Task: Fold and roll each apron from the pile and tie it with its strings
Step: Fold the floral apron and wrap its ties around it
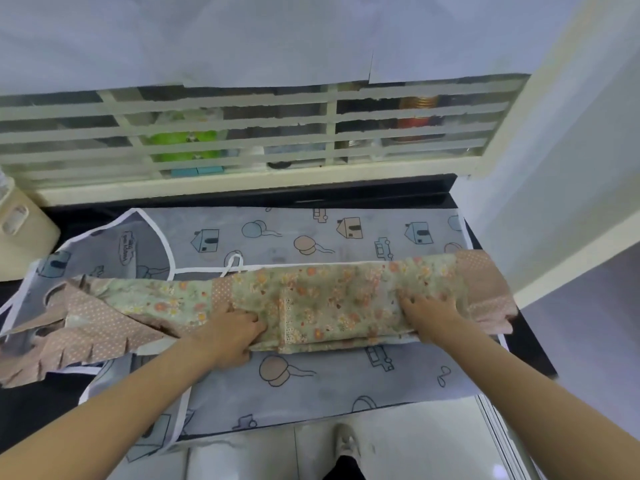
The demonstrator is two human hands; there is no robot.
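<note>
Two hands are laid on the floral apron (311, 292), folded into a long strip across the counter's middle. Left hand (232, 329), at 7 o'clock of the strip, is curled with fingertips pinching the near fold. Right hand (431, 311), at 4 o'clock, is pressed flat, fingers spread narrowly. A grey house-print apron (346, 233) is spread underneath on the black counter (530, 344).
</note>
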